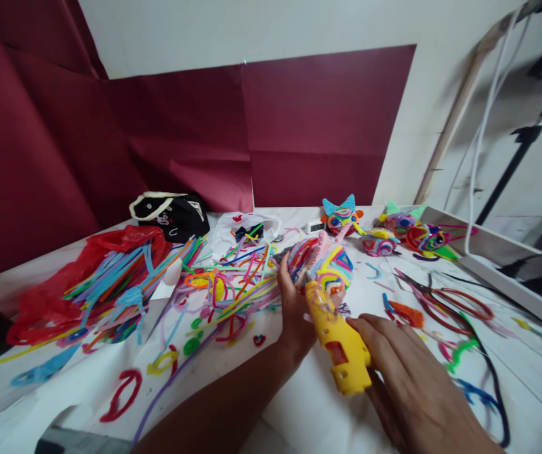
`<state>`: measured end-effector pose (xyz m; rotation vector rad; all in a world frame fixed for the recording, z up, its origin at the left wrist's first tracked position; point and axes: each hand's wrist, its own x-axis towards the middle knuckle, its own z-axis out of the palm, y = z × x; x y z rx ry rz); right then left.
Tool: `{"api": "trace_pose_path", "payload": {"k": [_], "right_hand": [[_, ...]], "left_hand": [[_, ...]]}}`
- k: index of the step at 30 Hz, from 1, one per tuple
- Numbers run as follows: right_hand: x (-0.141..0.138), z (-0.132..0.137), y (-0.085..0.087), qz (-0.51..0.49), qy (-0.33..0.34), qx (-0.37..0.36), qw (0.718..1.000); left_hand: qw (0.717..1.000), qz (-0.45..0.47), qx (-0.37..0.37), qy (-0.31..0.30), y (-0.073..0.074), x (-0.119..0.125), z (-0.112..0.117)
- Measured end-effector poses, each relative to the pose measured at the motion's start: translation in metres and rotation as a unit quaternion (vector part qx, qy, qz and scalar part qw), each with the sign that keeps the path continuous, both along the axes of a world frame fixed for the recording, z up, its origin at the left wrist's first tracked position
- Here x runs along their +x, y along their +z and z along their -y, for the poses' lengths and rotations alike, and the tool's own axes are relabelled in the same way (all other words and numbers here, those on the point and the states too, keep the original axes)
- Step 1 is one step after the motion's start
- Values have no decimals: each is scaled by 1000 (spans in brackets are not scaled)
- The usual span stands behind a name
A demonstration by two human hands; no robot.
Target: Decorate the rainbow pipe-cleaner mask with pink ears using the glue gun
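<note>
My left hand (295, 315) is closed around a ball (337, 268) covered in coiled, multicoloured pipe cleaners, with a pink strip standing up on it. My right hand (403, 372) grips a yellow glue gun (339, 347) from the right side. The gun's nozzle points up and away, close against the near side of the ball; whether it touches I cannot tell. Part of the left fingers is hidden behind the ball and the gun. A small red pipe-cleaner piece (259, 340) lies on the table just left of my left wrist.
Loose pipe cleaners (247, 284) and a red plastic bag (43, 309) spread across the left. A black pouch (176, 217) stands behind. Scissors (441, 299) and a black cord (493, 372) lie right. Finished balls, one blue-eared (341, 217), sit near a white tray (512, 265).
</note>
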<state>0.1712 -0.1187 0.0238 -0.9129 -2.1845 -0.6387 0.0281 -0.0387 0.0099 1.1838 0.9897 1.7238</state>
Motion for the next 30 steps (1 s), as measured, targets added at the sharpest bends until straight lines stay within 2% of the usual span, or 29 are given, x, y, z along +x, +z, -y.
{"api": "trace_pose_path", "payload": {"k": [5, 11, 15, 21, 30], "right_hand": [[-2, 1, 0, -6, 9, -16, 1000], [-1, 0, -3, -7, -10, 2, 1000], [0, 0, -4, 1, -20, 20, 1000], [-3, 1, -2, -9, 2, -6, 1000], [-2, 2, -1, -9, 0, -8, 1000]], "left_hand": [[995, -59, 40, 66, -3, -2, -3], [999, 4, 21, -36, -8, 0, -4], [1000, -27, 13, 2, -13, -1, -3], [998, -53, 10, 21, -17, -2, -5], [998, -60, 3, 20, -9, -1, -3]]}}
